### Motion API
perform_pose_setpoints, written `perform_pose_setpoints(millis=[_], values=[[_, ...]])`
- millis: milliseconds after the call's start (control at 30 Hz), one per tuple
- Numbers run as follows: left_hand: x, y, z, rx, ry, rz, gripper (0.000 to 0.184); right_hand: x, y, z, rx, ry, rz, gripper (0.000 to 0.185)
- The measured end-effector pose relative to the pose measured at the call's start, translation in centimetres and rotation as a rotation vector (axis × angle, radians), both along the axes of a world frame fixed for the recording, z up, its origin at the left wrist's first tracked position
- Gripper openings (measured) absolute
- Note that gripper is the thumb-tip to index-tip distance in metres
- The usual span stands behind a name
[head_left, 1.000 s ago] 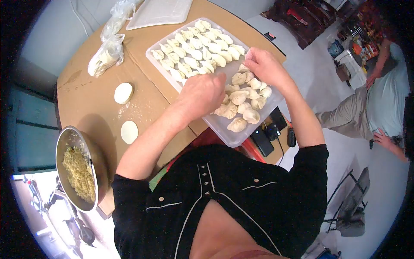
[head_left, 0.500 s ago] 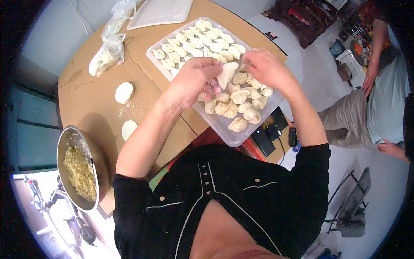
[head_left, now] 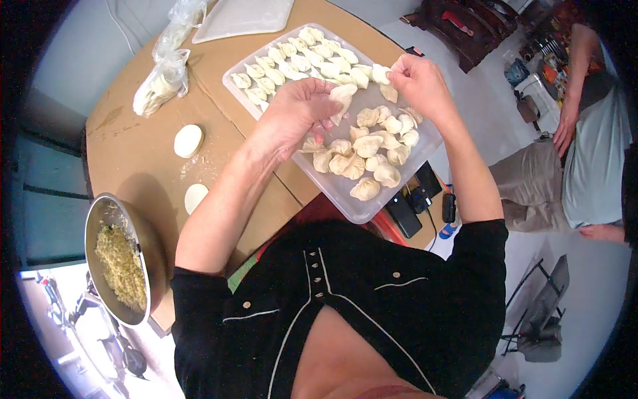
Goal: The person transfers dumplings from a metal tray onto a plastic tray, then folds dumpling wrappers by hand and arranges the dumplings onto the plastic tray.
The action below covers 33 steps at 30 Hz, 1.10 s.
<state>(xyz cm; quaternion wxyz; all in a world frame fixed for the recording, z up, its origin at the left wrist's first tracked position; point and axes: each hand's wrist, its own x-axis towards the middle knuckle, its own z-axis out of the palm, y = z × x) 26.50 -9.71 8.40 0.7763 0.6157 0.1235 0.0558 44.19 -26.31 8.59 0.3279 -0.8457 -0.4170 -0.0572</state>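
Observation:
Over the left part of a translucent plastic tray [head_left: 359, 211], my left hand [head_left: 299, 113] is closed on a pale dumpling [head_left: 341, 98] held between thumb and fingers. My right hand [head_left: 422, 83], at the tray's right edge, pinches another dumpling [head_left: 381, 73]. Below that one is a further pale dumpling [head_left: 389, 93]; whether my fingers touch it I cannot tell. Rows of narrow white dumplings [head_left: 300, 62] fill the tray's far half. Rounder, pleated dumplings [head_left: 370, 146] lie clustered in its near half, with bare tray between the two groups.
A metal bowl [head_left: 157, 266] of yellowish filling [head_left: 121, 269] stands at the left. Round wrappers [head_left: 189, 141] lie on the brown table [head_left: 226, 156] near a plastic bag [head_left: 163, 83]. An empty tray [head_left: 242, 18] sits behind. Another person [head_left: 591, 159] stands at the right.
My left hand has turned and lifted a dumpling from the tray. My right hand has risen slightly, with a dumpling now showing at its fingertips. The other person's arms have moved.

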Motion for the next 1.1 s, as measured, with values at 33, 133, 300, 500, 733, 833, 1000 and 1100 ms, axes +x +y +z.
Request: perform_pose_setpoints(millis=[33,133,300,500,733,833,1000,1100], values=[[0.0,0.0,0.0,0.028,0.003,-0.001,0.026,-0.1,0.1,-0.1,0.003,-0.001,0.002,0.016],[0.0,0.1,-0.1,0.094,0.003,0.007,0.027,-0.3,0.4,-0.8,-0.081,0.089,-0.018,0.016],[-0.2,-0.4,0.3,0.295,-0.015,0.046,0.025,-0.9,0.5,-2.2,-0.170,-0.077,0.011,0.015],[0.0,-0.7,-0.2,0.841,-0.148,0.191,0.025,-2.1,0.2,-1.3,-0.289,-0.101,-0.042,0.016],[0.0,-0.8,-0.2,0.918,-0.226,0.243,0.025,-2.2,0.4,-1.2,-0.350,-0.149,-0.056,0.018],[-0.3,-0.4,0.6,0.899,-0.171,0.240,0.025,-2.3,0.5,-1.5,-0.334,-0.147,-0.074,0.018],[-0.4,1.3,1.1,0.830,-0.188,0.240,0.025,-3.3,0.4,0.0,-0.352,-0.216,-0.052,0.018],[-0.6,2.2,1.6,0.724,-0.216,0.271,0.025,-4.7,0.2,0.5,-0.116,-0.302,0.155,0.018]])
